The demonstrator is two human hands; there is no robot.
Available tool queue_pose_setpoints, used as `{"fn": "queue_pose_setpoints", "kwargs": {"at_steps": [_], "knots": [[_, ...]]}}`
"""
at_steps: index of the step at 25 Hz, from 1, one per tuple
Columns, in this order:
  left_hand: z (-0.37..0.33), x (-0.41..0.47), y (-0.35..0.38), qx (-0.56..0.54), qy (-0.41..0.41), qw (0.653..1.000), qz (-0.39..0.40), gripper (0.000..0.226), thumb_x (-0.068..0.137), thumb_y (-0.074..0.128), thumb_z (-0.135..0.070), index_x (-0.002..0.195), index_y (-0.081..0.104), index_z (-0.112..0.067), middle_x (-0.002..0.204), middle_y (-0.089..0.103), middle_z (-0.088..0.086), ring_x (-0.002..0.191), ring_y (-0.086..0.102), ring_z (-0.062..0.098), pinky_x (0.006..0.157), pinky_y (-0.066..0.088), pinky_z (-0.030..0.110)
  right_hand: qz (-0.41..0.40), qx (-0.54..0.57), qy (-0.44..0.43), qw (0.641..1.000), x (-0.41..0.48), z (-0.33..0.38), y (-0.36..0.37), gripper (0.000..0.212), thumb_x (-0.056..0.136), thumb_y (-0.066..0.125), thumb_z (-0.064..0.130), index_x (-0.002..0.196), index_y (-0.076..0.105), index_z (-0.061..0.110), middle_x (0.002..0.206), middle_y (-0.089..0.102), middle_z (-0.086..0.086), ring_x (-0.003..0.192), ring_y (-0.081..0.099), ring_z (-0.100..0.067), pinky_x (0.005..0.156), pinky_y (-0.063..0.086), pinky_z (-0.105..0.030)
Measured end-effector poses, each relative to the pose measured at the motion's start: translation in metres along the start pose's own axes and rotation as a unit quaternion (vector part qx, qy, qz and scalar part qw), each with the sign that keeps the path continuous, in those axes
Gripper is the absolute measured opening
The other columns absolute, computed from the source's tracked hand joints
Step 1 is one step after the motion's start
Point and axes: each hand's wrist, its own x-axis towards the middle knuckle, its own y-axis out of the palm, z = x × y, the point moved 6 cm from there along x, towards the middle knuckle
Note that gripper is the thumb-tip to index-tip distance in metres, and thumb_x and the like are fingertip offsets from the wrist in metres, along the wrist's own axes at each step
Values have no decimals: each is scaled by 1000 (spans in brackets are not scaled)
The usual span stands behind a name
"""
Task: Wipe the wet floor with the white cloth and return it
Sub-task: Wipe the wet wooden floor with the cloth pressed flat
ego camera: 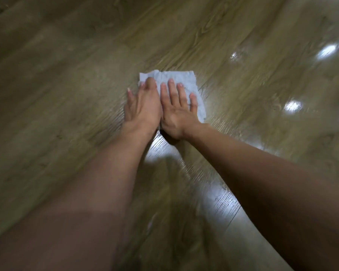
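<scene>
The white, slightly crumpled square cloth (174,78) lies spread on the brown wood-grain plank floor (67,98), near the middle of the view, pinned under both hands. The left hand (143,108) covers its left part, fingers straight and close together, with the outermost finger reaching past the cloth's edge onto bare planks. The right hand (177,112) lies just beside it, the two touching along their sides, with its fingers straight, a little spread, and its palm down on the fabric. Neither hand curls round the cloth or pinches it; both press it with flat palms.

A glossy wet-looking sheen (164,155) shows on the planks between the forearms, nearer the person than the cloth. Bright light reflections (293,105) sit to the right, and whether water lies there too cannot be told.

The wiping appears to be under way, with the return not yet done. Flat palms hold the cloth by friction alone, so a hard push could bunch it or let it slide out from under them. The person's weight seems to bear on a slick surface, so a hand might skid. A cloth this small may soak through and merely smear the water. The shiny patch close to the person could easily be missed.
</scene>
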Motion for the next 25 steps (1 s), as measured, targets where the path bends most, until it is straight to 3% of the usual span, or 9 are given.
{"fn": "queue_pose_setpoints", "kwargs": {"at_steps": [3,7,12,15,18,21,25], "knots": [[-1,17,-5,23,9,1000,11,38,96,45,-22,132,37,-16,135,47,12,128,42,43,107,34,50,6,14,8,1000,9,5,-5,70,99,21,47,151,-18,21,157,-29,-1,143,-29,-21,112,-22,-48],[-6,14,-8,64,17,998,10,37,96,44,-20,132,37,-14,134,47,16,124,45,43,102,36,50,16,14,-14,1000,6,2,-11,64,101,17,41,151,-16,20,158,-28,-2,144,-28,-21,114,-20,-48],[-41,-35,8,241,103,963,54,43,92,49,-18,130,37,-3,135,43,24,126,42,40,107,30,49,47,-13,-92,995,-47,-23,-10,64,102,19,47,153,-12,24,160,-22,0,146,-21,-17,116,-14,-44],[-69,-109,47,282,157,940,108,54,93,42,-22,139,27,1,146,30,33,138,28,43,115,19,51,48,-27,-107,993,-128,-70,14,63,102,19,47,152,-11,26,159,-22,1,146,-21,-15,115,-14,-40],[-91,-170,88,294,216,920,147,74,97,35,-31,147,-1,10,153,2,37,144,-1,47,118,-2,53,15,-47,-86,995,-191,-109,32,62,98,10,52,152,-12,31,156,-25,9,143,-26,-9,112,-20,-31],[-91,-162,92,316,245,909,115,72,101,25,-32,144,-9,14,151,-4,39,143,-4,50,118,-4,54,-4,-48,-80,996,-181,-117,36,64,93,-1,56,151,-13,31,152,-28,14,137,-33,-3,109,-25,-27],[-118,-114,85,347,223,900,144,66,103,22,-26,144,-10,14,152,-8,37,143,-7,49,119,0,52,-11,-28,-56,998,-136,-141,12,61,99,12,53,152,-9,30,161,-15,7,146,-17,-8,113,-16,-33]]}}
